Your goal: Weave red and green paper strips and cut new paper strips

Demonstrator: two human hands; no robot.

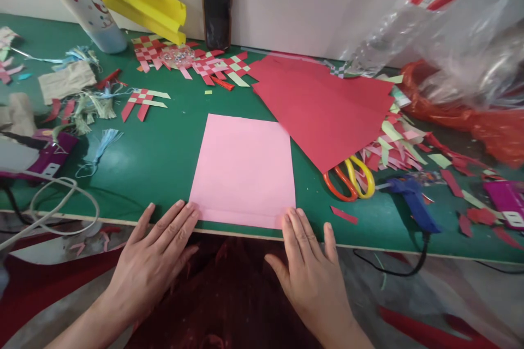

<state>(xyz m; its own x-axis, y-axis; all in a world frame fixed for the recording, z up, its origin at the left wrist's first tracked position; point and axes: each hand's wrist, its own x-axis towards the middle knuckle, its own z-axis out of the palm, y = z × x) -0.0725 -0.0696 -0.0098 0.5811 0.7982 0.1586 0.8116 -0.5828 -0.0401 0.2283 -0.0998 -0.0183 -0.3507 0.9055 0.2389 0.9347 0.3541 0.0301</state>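
A pink paper sheet [248, 169] lies flat at the front edge of the green table, with a narrow folded strip along its near side. My left hand [153, 253] rests at its near left corner, fingers stretched out and fingertips touching the paper. At the near right corner, the fingertips of my right hand [309, 267] press on the sheet, the little finger spread apart. Neither hand grasps anything. Just right of the pink sheet lie larger red paper sheets [327, 109], partly covering scissors with red and yellow handles [362, 177].
A blue glue gun [415, 204] with a black cord lies at right, near paper scraps [403, 142]. Woven paper pieces [208, 62], a phone [216, 5] and a bottle [88, 8] line the back. Tassels [102, 147] and a white cable [65, 180] are at left.
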